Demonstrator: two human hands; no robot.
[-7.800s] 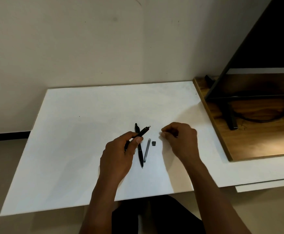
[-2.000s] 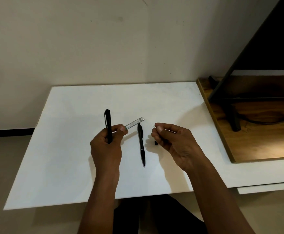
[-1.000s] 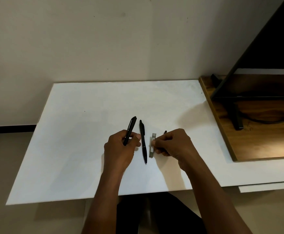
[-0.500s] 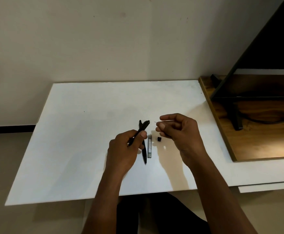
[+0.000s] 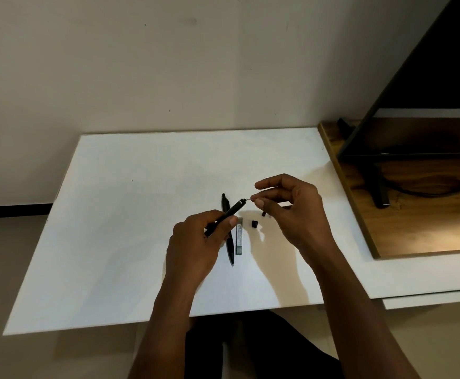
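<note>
I see a white table (image 5: 130, 228); on it a black pen (image 5: 231, 250), grey lead case (image 5: 239, 242), black cap (image 5: 254, 224). Above it, black pencil (image 5: 233, 210) and thin dark lead (image 5: 248, 199). Right of it, brown wood-grain board (image 5: 414, 228).

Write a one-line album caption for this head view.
Left hand grips a black pencil while right hand pinches a thin lead at its end, above a second pen and grey case.

White rectangular tabletop (image 5: 141, 214) abuts plain off-white wall (image 5: 141, 64). Brown wooden board (image 5: 428, 231) at right, warmly lit, bears a black metal frame (image 5: 371, 124).
</note>
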